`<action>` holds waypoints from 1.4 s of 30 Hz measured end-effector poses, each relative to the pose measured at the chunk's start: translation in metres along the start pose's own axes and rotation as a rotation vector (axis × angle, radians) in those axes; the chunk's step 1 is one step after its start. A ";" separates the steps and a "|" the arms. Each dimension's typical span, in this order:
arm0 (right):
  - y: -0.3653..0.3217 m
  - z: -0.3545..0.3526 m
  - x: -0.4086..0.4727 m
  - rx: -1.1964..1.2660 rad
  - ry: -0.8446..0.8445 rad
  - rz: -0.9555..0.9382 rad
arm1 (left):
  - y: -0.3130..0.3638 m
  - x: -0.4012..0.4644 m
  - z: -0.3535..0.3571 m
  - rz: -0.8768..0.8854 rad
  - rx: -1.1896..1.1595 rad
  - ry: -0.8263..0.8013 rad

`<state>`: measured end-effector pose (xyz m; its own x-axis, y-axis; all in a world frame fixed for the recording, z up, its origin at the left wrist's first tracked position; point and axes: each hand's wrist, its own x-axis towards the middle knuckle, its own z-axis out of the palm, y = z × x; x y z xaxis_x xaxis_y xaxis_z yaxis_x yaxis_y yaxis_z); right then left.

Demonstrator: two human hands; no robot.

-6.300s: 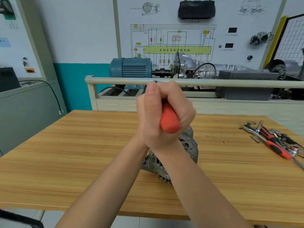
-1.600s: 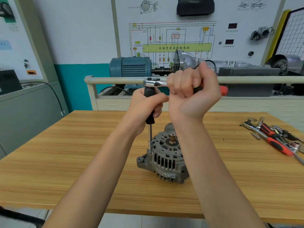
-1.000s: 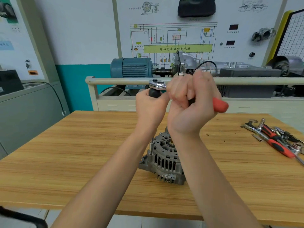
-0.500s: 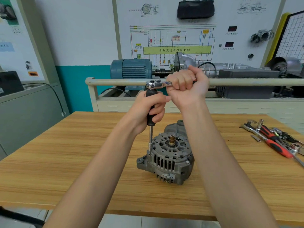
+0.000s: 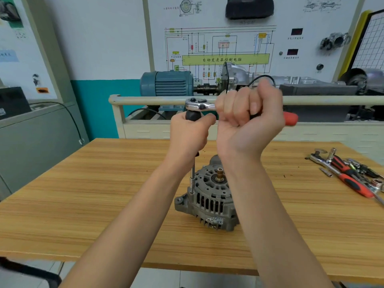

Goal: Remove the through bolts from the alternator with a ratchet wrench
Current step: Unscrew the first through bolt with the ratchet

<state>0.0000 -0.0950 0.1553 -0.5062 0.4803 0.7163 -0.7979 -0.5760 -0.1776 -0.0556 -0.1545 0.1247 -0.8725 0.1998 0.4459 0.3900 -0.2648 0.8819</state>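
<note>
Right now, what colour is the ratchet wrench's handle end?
Red, past the right hand; head view.

Ratchet wrench: the chrome-headed ratchet wrench (image 5: 200, 105) you hold has a red handle end past your right hand (image 5: 248, 119).
Extension grip: black, in your left hand (image 5: 190, 134).
Alternator: the grey cast-metal alternator (image 5: 209, 199) has dark slots and a brass-coloured shaft tip.
Table: the light wooden table (image 5: 83, 194) in front of you shows streaked brown grain.
Spare tools: the heap of red-and-black-handled tools (image 5: 351, 173) on your right.
Motor: the blue-grey finned motor (image 5: 166, 84).
Wall: white over a teal band.
</note>
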 end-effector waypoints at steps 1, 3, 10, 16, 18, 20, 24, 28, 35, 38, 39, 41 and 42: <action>-0.002 -0.005 0.009 0.059 0.047 0.094 | 0.001 0.002 -0.004 -0.026 -0.018 -0.073; -0.002 -0.015 0.028 0.180 0.163 0.275 | 0.004 0.006 -0.014 -0.071 -0.058 -0.229; 0.023 -0.033 0.060 0.469 0.278 0.689 | 0.005 0.014 -0.027 -0.173 -0.221 -0.587; 0.006 -0.015 0.033 0.251 0.174 0.357 | 0.005 0.006 -0.011 -0.101 -0.070 -0.175; 0.004 -0.001 0.007 0.028 0.040 0.077 | 0.005 0.000 -0.002 -0.025 0.017 0.012; 0.010 0.010 -0.018 -0.202 -0.059 -0.240 | 0.003 -0.005 0.004 0.067 0.069 0.125; 0.019 0.013 -0.027 -0.306 -0.145 -0.336 | 0.004 -0.011 0.003 0.126 0.048 0.144; 0.004 -0.005 0.011 0.057 -0.035 0.098 | 0.006 -0.006 -0.006 0.025 0.072 0.044; 0.029 -0.036 0.067 0.435 0.331 0.750 | 0.005 0.007 -0.023 -0.084 -0.009 -0.408; 0.034 -0.034 0.069 0.410 0.301 0.783 | 0.003 0.008 -0.025 -0.140 -0.054 -0.433; 0.033 -0.031 0.067 0.414 0.291 0.746 | 0.002 0.008 -0.025 -0.141 -0.063 -0.404; 0.024 -0.024 0.057 0.407 0.255 0.609 | -0.001 0.006 -0.023 -0.128 -0.056 -0.297; 0.020 -0.020 0.048 0.343 0.226 0.514 | -0.001 0.006 -0.021 -0.119 -0.047 -0.237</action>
<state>-0.0467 -0.0704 0.1731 -0.8813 0.1935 0.4311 -0.3054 -0.9294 -0.2072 -0.0675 -0.1731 0.1233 -0.8160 0.4460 0.3677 0.2699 -0.2686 0.9247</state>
